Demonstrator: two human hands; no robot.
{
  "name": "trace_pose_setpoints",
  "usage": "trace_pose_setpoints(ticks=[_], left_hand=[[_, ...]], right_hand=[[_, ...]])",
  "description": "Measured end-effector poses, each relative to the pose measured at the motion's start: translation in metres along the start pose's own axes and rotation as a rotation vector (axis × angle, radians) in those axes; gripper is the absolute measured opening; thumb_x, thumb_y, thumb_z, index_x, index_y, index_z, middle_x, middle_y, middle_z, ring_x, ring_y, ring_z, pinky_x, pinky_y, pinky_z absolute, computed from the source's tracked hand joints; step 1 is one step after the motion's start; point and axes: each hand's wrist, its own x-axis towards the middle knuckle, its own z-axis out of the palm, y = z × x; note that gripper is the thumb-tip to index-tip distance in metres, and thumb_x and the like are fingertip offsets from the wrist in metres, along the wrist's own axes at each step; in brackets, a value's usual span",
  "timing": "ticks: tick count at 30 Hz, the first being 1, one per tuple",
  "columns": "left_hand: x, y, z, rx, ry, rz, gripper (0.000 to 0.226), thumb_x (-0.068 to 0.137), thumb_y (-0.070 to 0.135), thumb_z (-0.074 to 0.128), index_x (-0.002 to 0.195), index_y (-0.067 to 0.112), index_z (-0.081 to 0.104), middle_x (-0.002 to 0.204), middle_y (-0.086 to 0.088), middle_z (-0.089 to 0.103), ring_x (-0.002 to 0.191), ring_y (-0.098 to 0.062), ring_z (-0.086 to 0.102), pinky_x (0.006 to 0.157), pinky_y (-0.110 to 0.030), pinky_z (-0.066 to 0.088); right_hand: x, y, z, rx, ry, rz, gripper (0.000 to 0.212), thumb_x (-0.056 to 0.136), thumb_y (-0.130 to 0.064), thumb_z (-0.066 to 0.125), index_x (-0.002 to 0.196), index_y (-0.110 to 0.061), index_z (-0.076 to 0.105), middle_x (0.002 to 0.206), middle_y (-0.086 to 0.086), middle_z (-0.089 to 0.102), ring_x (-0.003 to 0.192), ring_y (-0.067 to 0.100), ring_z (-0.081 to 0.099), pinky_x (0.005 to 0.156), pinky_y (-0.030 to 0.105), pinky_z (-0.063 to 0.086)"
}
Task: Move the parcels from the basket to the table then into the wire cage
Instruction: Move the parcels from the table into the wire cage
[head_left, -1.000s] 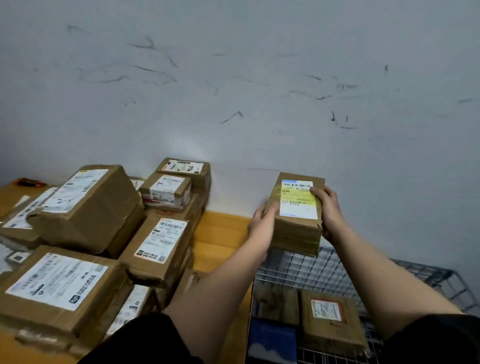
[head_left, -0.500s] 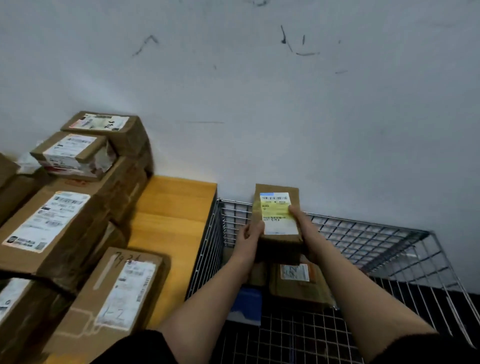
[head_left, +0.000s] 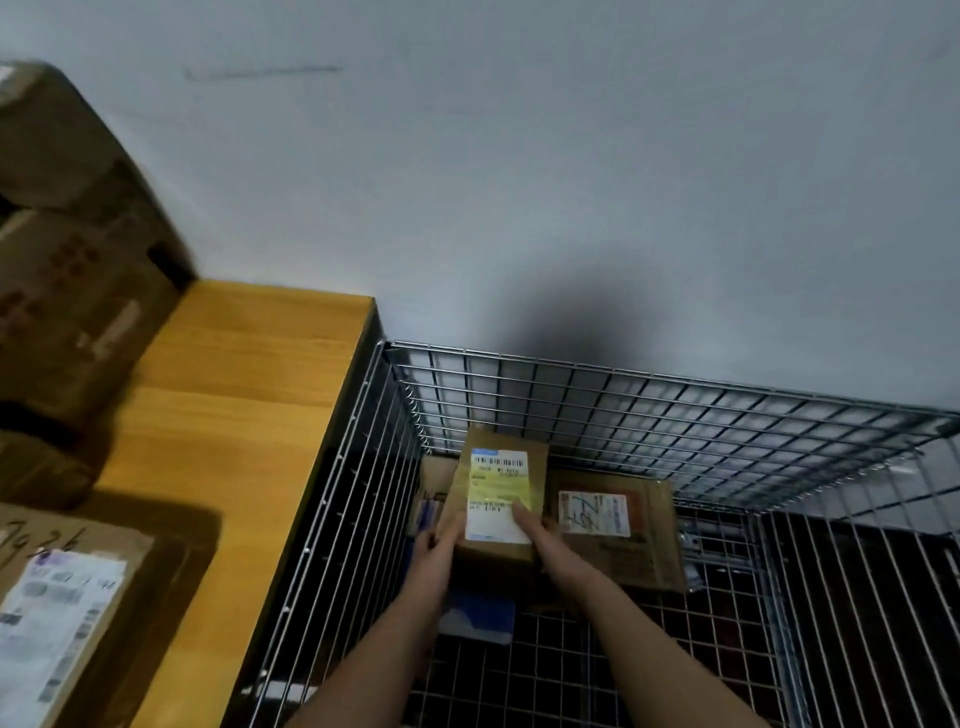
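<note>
Person is holding a small brown parcel (head_left: 501, 499) low inside the wire cage (head_left: 675, 415), toward the cage's 11 o'clock corner, near the back mesh. Left hand (head_left: 441, 545) is pressing flat on the parcel's 9 o'clock side; right hand (head_left: 535, 530) is clamping the 3 o'clock side, thumb lying over the yellow-and-white label. So both hands are closing on the one box, squeezing it between them.

Another labelled box (head_left: 618, 530) is lying at 3 o'clock, just beside it; something blue (head_left: 480, 613) is lying underneath at 6 o'clock. Whether the parcel is touching down yet, can't tell.

Table (head_left: 234, 415) with more boxes (head_left: 62, 260) is sitting at 9 o'clock.

Handling guess: stiff taped cardboard, probably light, tape possibly slick. Best taken by opposite side faces.
</note>
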Motion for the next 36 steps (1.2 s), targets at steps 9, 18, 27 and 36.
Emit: trace_pose_setpoints(ticks=[9, 18, 27, 36], left_hand=[[0.134, -0.041, -0.022, -0.058, -0.012, -0.076, 0.065, 0.078, 0.055, 0.068, 0.130, 0.019, 0.054, 0.114, -0.015, 0.066, 0.099, -0.034, 0.065, 0.070, -0.042, 0.057], [0.221, -0.057, -0.030, -0.196, 0.114, -0.090, 0.051, 0.095, 0.030, 0.056, 0.140, 0.011, 0.042, 0.125, -0.017, 0.059, 0.093, -0.022, 0.063, 0.059, -0.026, 0.050], [0.249, -0.064, -0.037, -0.079, 0.253, -0.071, 0.030, 0.099, 0.026, 0.049, 0.120, 0.005, 0.055, 0.097, -0.012, 0.062, 0.084, -0.025, 0.059, 0.064, -0.030, 0.046], [0.254, -0.062, -0.037, -0.080, 0.351, -0.080, 0.036, 0.097, 0.028, 0.052, 0.126, 0.006, 0.053, 0.113, -0.017, 0.062, 0.099, -0.033, 0.060, 0.089, -0.043, 0.050]], right_hand=[[0.136, 0.049, 0.021, 0.162, 0.019, -0.060, 0.079, 0.093, -0.041, 0.057, 0.152, -0.020, 0.009, 0.141, 0.016, 0.043, 0.109, 0.029, 0.053, 0.068, 0.031, 0.052], [0.232, 0.065, 0.038, 0.065, 0.049, -0.185, 0.119, 0.062, -0.078, 0.067, 0.154, -0.031, 0.008, 0.154, 0.004, 0.031, 0.134, 0.026, 0.042, 0.111, 0.047, 0.038], [0.249, 0.066, 0.057, 0.052, 0.050, -0.192, 0.078, 0.095, -0.049, 0.050, 0.154, -0.026, 0.004, 0.155, 0.002, 0.029, 0.138, 0.020, 0.036, 0.116, 0.038, 0.030], [0.259, 0.069, 0.072, -0.029, 0.078, -0.221, 0.073, 0.100, -0.032, 0.047, 0.155, -0.019, 0.000, 0.159, 0.002, 0.017, 0.142, 0.022, 0.028, 0.118, 0.037, 0.025]])
